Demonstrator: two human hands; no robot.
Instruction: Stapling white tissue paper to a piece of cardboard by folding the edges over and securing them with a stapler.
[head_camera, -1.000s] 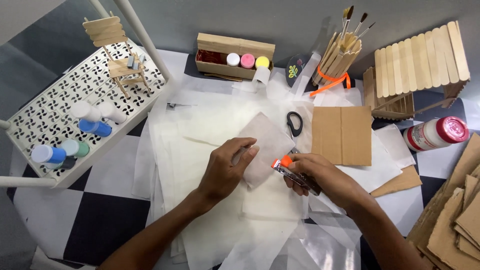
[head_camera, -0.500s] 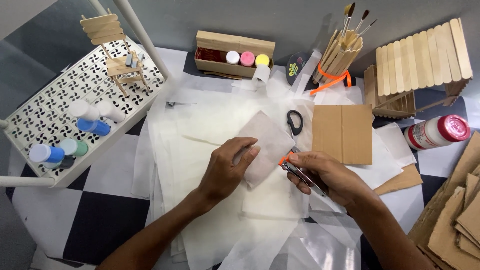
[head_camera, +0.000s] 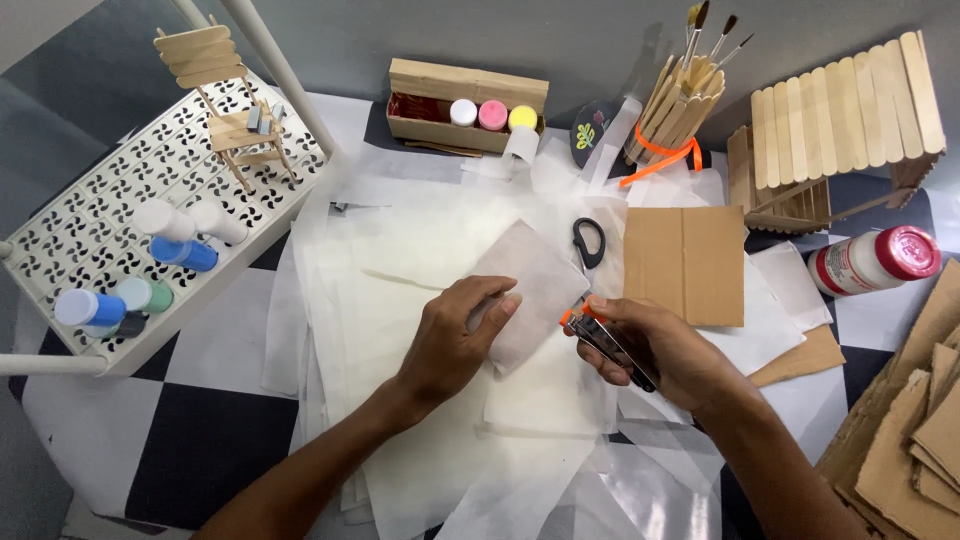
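Hands meet mid-table: your left hand (head_camera: 462, 335) pins the grey-white paper-covered rectangular card (head_camera: 530, 290), long axis running 1 to 7 o'clock. Your right hand (head_camera: 655, 350), at 3 o'clock and nearest its edge, grips the black-and-orange stapler (head_camera: 605, 338).

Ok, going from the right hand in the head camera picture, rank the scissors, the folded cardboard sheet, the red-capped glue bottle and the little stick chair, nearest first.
From the right hand:
1. Scissors, just above it, slightly left.
2. Folded cardboard sheet, above it; nearly as close as the scissors, too close to call firmly.
3. Red-capped glue bottle, off to the right.
4. Little stick chair, far upper left, on the white rack.
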